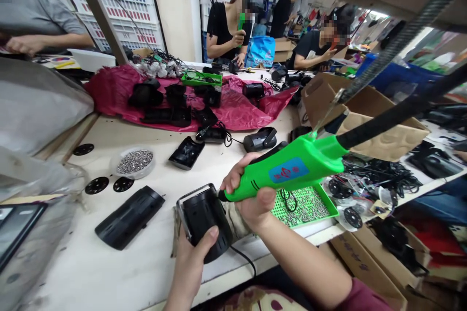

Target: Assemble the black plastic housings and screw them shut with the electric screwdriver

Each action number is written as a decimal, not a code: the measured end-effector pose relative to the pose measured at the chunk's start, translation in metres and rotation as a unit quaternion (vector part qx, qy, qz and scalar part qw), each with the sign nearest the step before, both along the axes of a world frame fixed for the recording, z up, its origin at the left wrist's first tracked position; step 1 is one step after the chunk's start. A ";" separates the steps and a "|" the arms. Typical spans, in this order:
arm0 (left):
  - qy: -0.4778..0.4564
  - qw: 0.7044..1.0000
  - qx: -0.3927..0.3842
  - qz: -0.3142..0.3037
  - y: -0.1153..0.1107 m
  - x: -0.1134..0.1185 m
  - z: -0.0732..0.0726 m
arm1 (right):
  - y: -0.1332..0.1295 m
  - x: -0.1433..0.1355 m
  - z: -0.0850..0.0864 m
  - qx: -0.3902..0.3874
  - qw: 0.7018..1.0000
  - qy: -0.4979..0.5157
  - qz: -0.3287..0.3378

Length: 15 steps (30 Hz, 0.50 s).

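Note:
My left hand [195, 252] is closed around a black cylindrical housing [206, 216] with a metal bracket [181, 209] over its far side; a cable runs out of its near end. In my right hand [255, 199] is a bright green electric screwdriver [280, 170], held level with its tip against the upper right side of the housing. A hanging spring [401, 38] and a black cable [394, 121] join its rear end. A folded cloth [235, 221] lies under the housing. To the left rests a black half-shell [129, 216].
A bowl of screws [134, 162], black discs [97, 185] and an empty shell [187, 153] lie left and ahead. A green tray of screws [310, 206] sits right. Beyond are a pink plastic sheet [233, 111] with black parts, a cardboard box [379, 126] and several people working.

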<state>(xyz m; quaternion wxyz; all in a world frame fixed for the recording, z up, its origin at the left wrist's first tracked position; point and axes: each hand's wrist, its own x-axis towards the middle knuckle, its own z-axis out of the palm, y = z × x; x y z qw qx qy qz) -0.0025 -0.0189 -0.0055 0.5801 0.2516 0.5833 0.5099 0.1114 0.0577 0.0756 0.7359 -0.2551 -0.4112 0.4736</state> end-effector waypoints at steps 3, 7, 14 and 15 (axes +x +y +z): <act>-0.014 1.000 0.012 0.005 -0.002 0.001 0.001 | -0.002 0.002 0.000 -0.010 1.000 0.009 -0.006; 0.001 0.999 0.043 0.013 -0.005 0.004 0.002 | -0.006 0.001 0.002 -0.008 0.999 0.046 -0.009; -0.002 0.999 0.042 -0.009 -0.007 -0.001 0.003 | -0.011 0.001 0.007 0.006 0.998 0.055 -0.005; -0.025 0.999 0.029 -0.016 -0.008 -0.002 0.004 | -0.012 0.001 0.009 0.013 0.998 0.059 -0.003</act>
